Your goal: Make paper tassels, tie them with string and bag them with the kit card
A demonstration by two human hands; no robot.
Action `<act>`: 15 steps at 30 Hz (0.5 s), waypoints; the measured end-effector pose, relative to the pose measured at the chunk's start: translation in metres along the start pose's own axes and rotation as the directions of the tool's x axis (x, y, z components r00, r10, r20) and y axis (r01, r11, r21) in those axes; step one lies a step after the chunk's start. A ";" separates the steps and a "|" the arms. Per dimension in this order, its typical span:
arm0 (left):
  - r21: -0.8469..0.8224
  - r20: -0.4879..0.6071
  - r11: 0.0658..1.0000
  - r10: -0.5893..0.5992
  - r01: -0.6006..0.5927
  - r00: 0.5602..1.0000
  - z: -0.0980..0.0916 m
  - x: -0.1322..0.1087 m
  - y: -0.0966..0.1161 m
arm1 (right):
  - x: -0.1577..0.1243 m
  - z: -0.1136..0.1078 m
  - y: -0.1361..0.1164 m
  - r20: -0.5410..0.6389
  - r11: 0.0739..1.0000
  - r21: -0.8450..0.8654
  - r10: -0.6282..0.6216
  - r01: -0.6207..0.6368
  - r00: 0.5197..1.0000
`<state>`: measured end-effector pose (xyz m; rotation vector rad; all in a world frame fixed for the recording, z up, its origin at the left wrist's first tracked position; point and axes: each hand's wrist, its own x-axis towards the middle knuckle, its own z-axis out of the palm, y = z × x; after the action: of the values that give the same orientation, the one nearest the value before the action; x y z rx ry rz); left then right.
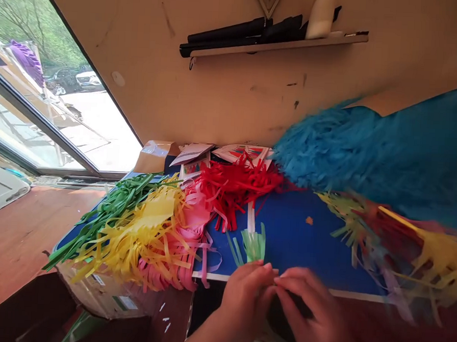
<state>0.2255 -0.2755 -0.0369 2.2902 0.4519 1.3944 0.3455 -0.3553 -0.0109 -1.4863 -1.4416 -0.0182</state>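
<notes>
My left hand (245, 292) and my right hand (307, 308) meet fingertip to fingertip at the near edge of a blue board (297, 236). The left fingers pinch the base of a small piece of fringed green paper (252, 246) that stands up from them. The right hand's fingers are curled and pressed against the left; what they grip is hidden. Piles of cut paper fringe lie on the board's left half: green (107, 213), yellow (141, 233), pink (188, 240) and red (235, 186).
A large blurred blue fringed object (386, 154) with multicoloured fringe (411, 252) below it fills the right side. Cards and a paper bag (155, 154) lie by the wall. A wall shelf (273, 40) holds dark rolls. A window (44, 105) is at left, and a cardboard box (103, 292) sits under the board.
</notes>
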 end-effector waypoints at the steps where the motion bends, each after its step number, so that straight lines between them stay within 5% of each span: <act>1: 0.026 0.036 0.999 0.028 -0.029 0.999 0.001 -0.001 -0.001 | 0.000 -0.001 0.001 0.016 1.000 -0.023 -0.019 0.019 1.000; 8: 0.073 0.142 0.993 0.085 -0.096 0.986 0.011 0.003 -0.002 | 0.001 -0.004 0.013 0.038 0.926 -0.329 -0.180 0.183 0.983; 15: -0.012 0.299 0.999 0.036 -0.034 0.953 0.016 0.016 -0.010 | 0.003 -0.014 0.009 0.012 0.925 -0.369 -0.097 0.094 0.995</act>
<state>0.2460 -0.2621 -0.0362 2.4594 0.3098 1.0344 0.3615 -0.3603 -0.0080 -1.7120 -1.5639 -0.3740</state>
